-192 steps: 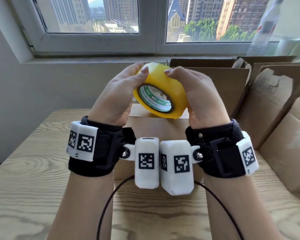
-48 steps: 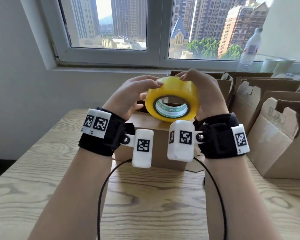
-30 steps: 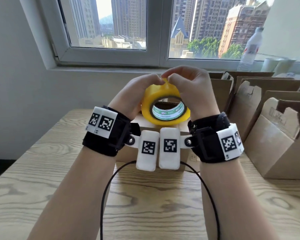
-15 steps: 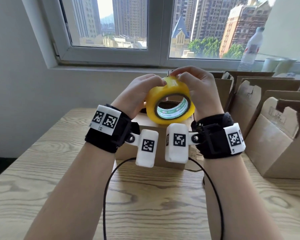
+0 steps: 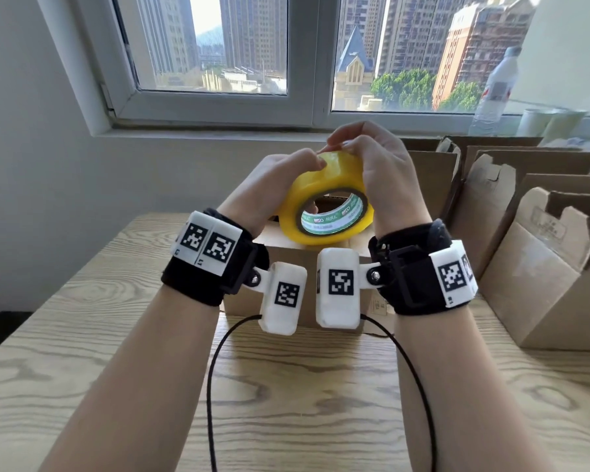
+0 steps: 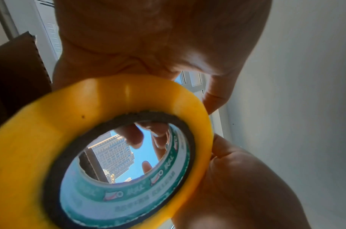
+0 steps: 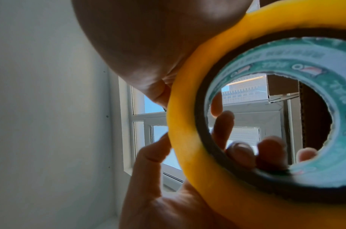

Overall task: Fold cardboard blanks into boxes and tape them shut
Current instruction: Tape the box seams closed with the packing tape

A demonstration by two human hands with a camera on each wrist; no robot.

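Note:
Both hands hold a yellow roll of tape [image 5: 324, 199] with a green-printed core, raised above a folded brown cardboard box [image 5: 297, 264] on the wooden table [image 5: 82, 335]. My left hand [image 5: 276, 185] grips the roll's left side, thumb on its top. My right hand [image 5: 375, 165] curls over the top right, fingertips picking at the tape's outer surface. The roll [image 6: 113, 155] fills the left wrist view, fingers visible through its hole. In the right wrist view the roll [image 7: 256, 124] sits at the right, fingers behind it. The box is mostly hidden by my wrists.
Several open cardboard boxes [image 5: 542, 260] stand in rows along the table's right side. A plastic bottle [image 5: 494, 93] and paper cups [image 5: 545, 122] stand on the window sill. Black cables [image 5: 218, 369] trail from the wrist cameras over the table.
The hands and roll stay above the box; over the last second the roll has been turned a little, and the right fingertips have shifted along its top.

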